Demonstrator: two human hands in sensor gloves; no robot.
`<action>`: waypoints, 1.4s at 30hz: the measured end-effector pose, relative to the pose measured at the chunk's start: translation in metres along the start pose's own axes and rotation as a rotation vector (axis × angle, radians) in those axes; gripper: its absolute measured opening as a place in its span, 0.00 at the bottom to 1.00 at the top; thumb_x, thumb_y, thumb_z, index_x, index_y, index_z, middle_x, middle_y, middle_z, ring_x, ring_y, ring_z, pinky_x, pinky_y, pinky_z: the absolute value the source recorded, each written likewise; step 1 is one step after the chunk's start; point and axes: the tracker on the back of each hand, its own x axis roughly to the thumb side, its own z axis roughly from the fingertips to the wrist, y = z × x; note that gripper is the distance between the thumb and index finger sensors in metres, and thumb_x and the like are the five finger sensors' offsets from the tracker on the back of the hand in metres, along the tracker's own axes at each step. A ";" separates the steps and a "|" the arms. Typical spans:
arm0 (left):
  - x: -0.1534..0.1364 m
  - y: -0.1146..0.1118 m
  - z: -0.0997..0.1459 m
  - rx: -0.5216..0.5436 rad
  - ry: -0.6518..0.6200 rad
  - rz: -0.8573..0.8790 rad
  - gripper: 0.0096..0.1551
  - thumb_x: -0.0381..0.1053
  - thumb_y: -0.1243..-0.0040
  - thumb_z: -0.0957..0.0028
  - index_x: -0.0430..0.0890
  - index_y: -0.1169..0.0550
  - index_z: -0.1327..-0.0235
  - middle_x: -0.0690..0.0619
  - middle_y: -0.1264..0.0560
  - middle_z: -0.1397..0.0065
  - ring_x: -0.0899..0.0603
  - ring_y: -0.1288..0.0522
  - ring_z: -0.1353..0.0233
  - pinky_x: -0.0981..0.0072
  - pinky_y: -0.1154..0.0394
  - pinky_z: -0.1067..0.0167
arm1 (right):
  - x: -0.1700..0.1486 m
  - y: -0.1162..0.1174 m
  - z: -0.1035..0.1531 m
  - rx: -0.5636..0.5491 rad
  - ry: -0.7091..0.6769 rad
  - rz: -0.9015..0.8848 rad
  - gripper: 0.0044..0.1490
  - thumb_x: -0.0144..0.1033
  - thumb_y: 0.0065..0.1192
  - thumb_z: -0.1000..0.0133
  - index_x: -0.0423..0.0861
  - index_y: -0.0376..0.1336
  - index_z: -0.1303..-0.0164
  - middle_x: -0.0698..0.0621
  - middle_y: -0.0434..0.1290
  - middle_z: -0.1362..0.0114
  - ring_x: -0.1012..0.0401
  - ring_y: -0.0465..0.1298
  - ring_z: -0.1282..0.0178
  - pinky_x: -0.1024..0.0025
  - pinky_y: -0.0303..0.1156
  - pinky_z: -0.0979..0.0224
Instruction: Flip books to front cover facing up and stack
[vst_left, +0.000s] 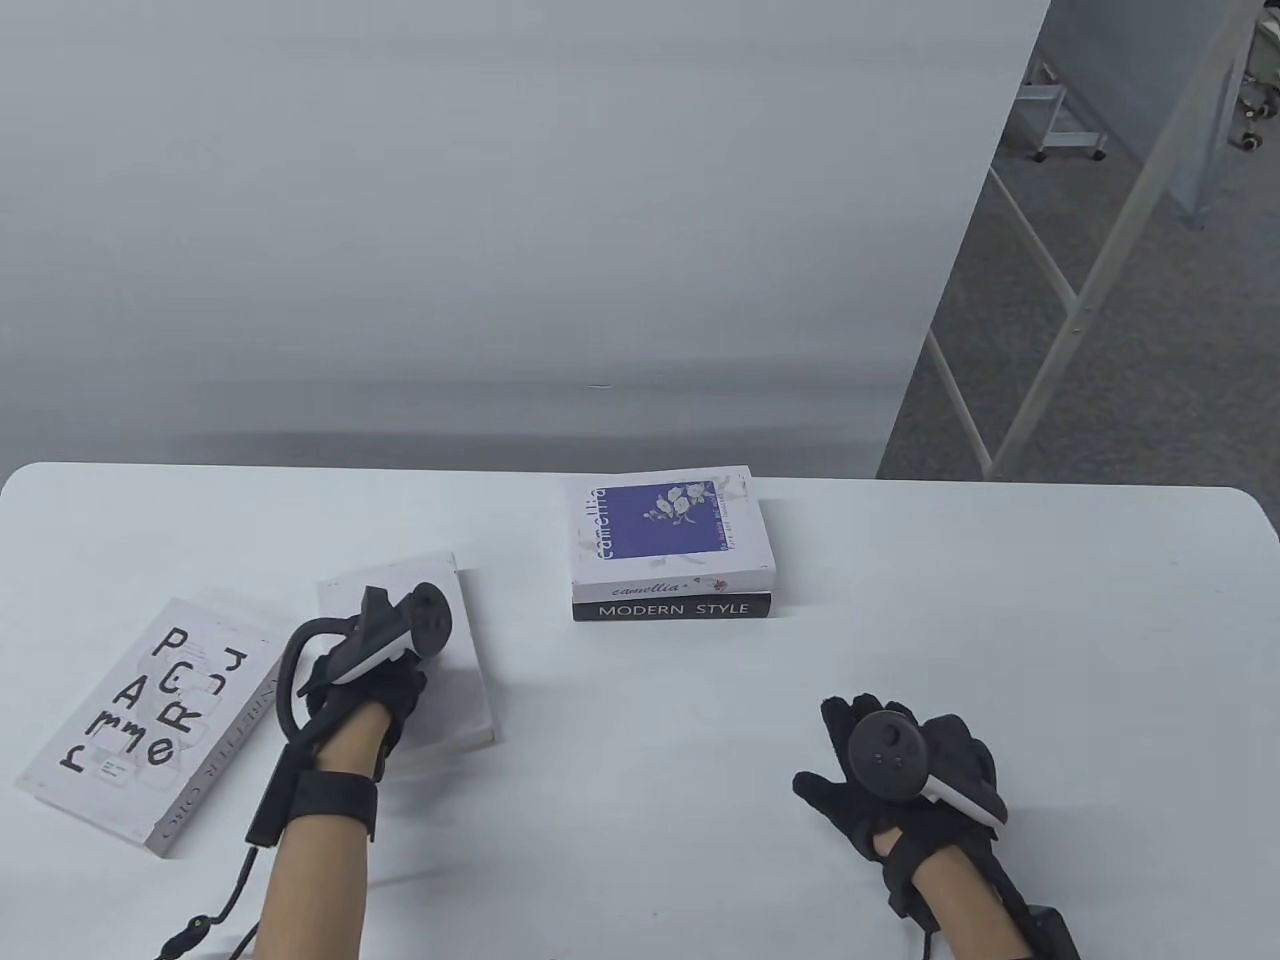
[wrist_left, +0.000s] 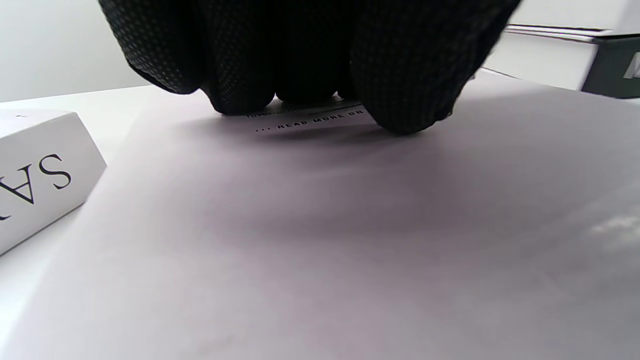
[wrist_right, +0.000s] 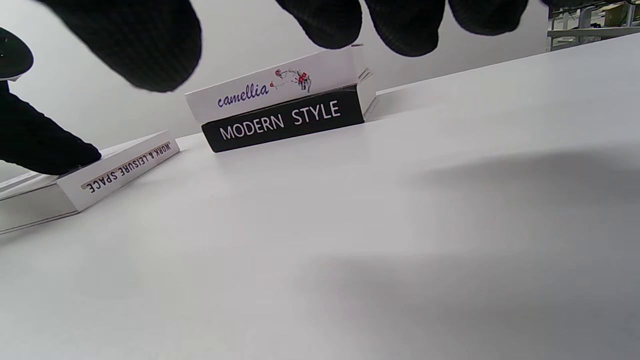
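A white book (vst_left: 455, 650) with a plain cover lies at the left of the white table (vst_left: 900, 650); its spine reads "WORK & LEISURE SPACE" in the right wrist view (wrist_right: 130, 167). My left hand (vst_left: 370, 680) rests on top of it, and the fingertips (wrist_left: 300, 75) press on its cover (wrist_left: 350, 225). A stack of two books stands mid-table: "camellia" (vst_left: 668, 530) on the black "MODERN STYLE" (vst_left: 672, 608), also in the right wrist view (wrist_right: 285, 122). My right hand (vst_left: 900, 770) is open and holds nothing, near the table's front right.
A third white book with large black letters (vst_left: 150, 720) lies at the far left, front cover up, next to the plain one; its spine shows in the left wrist view (wrist_left: 40, 175). Beyond the table's right side are a floor and metal frames (vst_left: 1080, 300).
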 end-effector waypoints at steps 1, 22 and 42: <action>0.004 -0.001 0.005 0.000 -0.005 0.003 0.28 0.53 0.32 0.56 0.52 0.24 0.41 0.47 0.27 0.33 0.36 0.23 0.33 0.46 0.26 0.36 | 0.001 0.001 0.000 0.003 -0.004 0.001 0.54 0.63 0.57 0.46 0.37 0.49 0.22 0.22 0.53 0.23 0.23 0.53 0.29 0.22 0.53 0.37; 0.126 -0.008 0.080 0.053 -0.273 -0.109 0.29 0.55 0.33 0.55 0.53 0.24 0.39 0.47 0.26 0.33 0.38 0.21 0.36 0.50 0.23 0.40 | 0.014 0.018 -0.005 0.073 -0.032 0.046 0.53 0.63 0.55 0.45 0.37 0.49 0.22 0.23 0.53 0.23 0.23 0.54 0.29 0.23 0.54 0.36; 0.212 -0.005 0.102 0.190 -0.426 -0.121 0.29 0.56 0.34 0.54 0.54 0.24 0.38 0.50 0.26 0.32 0.40 0.21 0.36 0.54 0.22 0.41 | 0.032 0.039 -0.027 0.209 -0.072 0.058 0.53 0.66 0.49 0.42 0.38 0.45 0.22 0.25 0.52 0.22 0.29 0.60 0.28 0.32 0.61 0.33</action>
